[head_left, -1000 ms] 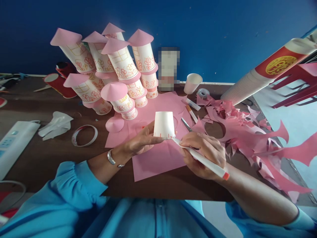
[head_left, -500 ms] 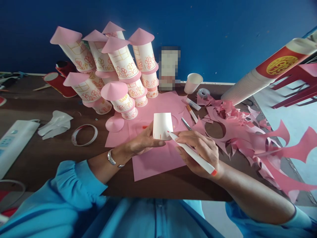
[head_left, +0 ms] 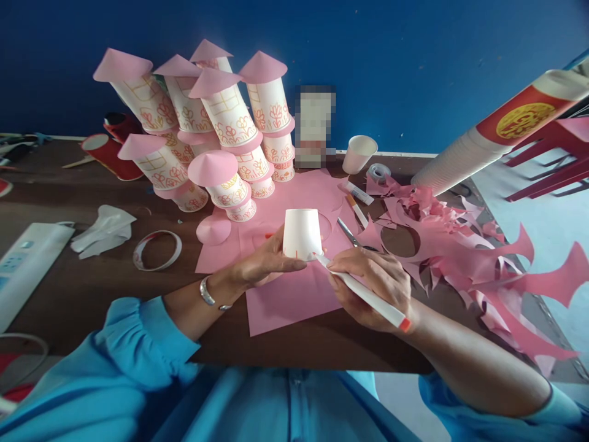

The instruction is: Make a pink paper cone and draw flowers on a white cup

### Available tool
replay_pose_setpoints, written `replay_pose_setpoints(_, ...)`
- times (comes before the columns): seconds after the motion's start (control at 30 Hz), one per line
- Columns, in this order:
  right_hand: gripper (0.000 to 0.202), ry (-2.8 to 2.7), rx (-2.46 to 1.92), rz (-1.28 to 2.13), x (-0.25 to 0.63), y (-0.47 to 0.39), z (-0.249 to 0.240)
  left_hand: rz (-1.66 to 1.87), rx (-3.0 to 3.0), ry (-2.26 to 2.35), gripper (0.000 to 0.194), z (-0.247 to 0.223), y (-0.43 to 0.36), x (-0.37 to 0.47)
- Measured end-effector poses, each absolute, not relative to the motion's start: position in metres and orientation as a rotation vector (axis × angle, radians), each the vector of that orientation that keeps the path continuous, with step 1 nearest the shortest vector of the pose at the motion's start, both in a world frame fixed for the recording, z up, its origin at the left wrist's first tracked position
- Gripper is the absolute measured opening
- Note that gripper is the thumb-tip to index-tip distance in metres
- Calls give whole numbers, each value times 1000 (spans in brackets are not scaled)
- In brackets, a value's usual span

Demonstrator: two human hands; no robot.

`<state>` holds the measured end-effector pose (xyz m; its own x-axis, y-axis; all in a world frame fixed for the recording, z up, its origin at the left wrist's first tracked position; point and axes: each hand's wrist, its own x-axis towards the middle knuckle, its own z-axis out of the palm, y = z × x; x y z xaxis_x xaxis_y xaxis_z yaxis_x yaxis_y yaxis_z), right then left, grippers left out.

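Observation:
Upside down over pink paper, a white paper cup (head_left: pixel 302 232) is gripped by my left hand (head_left: pixel 264 261), thumb along its lower rim. Short orange strokes show near that rim. My right hand (head_left: pixel 372 285) is closed around a white marker (head_left: pixel 368 293) with an orange end; its tip is at the cup's lower right edge. Beneath lie pink sheets (head_left: pixel 280 304). A pink cone (head_left: pixel 213 229) rests left of the cup. Behind it stand several cup towers (head_left: pixel 230 123) with pink cone tops and drawn flowers and windows.
Scissors (head_left: pixel 347 232), a glue stick (head_left: pixel 359 193) and a loose cup (head_left: pixel 359 153) lie beyond my right hand. Pink scraps (head_left: pixel 460 258) and a long cup stack (head_left: pixel 464 159) are at the right. At the left are a tape roll (head_left: pixel 157 250) and a power strip (head_left: pixel 32 264).
The marker tip and my right hand have shifted slightly down and right. The cup has tilted a little in my left hand, and its orange strokes sit slightly differently.

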<state>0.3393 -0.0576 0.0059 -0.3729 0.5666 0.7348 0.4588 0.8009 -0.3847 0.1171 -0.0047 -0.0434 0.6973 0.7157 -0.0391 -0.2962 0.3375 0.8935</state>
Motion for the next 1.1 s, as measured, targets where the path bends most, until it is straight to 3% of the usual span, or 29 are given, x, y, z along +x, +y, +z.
replay_pose_setpoints(0.43,15,-2015,-768,161,338,-57,2,690,1027,452,56,-48,-4,117)
replay_pose_setpoints(0.7,15,-2046,-800,245,341,-59,11,675,1038,498,66,-50,-4,115)
replay_pose_setpoints(1.1,23,-1954,-808,108,340,-53,2,771,1057,388,55,-47,0,118)
